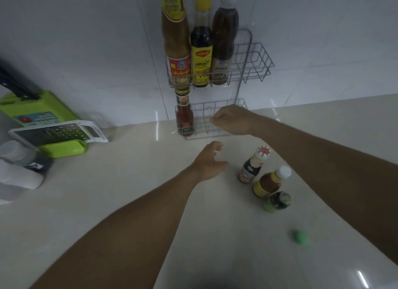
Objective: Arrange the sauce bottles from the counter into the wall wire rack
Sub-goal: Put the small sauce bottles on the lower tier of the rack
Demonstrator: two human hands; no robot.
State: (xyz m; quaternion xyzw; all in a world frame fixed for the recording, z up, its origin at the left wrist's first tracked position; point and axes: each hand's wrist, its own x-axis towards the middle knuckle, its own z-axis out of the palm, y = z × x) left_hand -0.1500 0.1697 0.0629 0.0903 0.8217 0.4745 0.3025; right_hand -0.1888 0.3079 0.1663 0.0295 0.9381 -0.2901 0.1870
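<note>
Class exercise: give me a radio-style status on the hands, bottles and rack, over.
Left hand open, empty; right hand loosely curled at lower rack tier. Four bottles racked, three on counter. Nothing in the way.

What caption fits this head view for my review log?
Four bottles in the rack, three more on the counter; left hand open and empty, right hand at the lower basket.

Lower rack bare beside chili bottle
</note>
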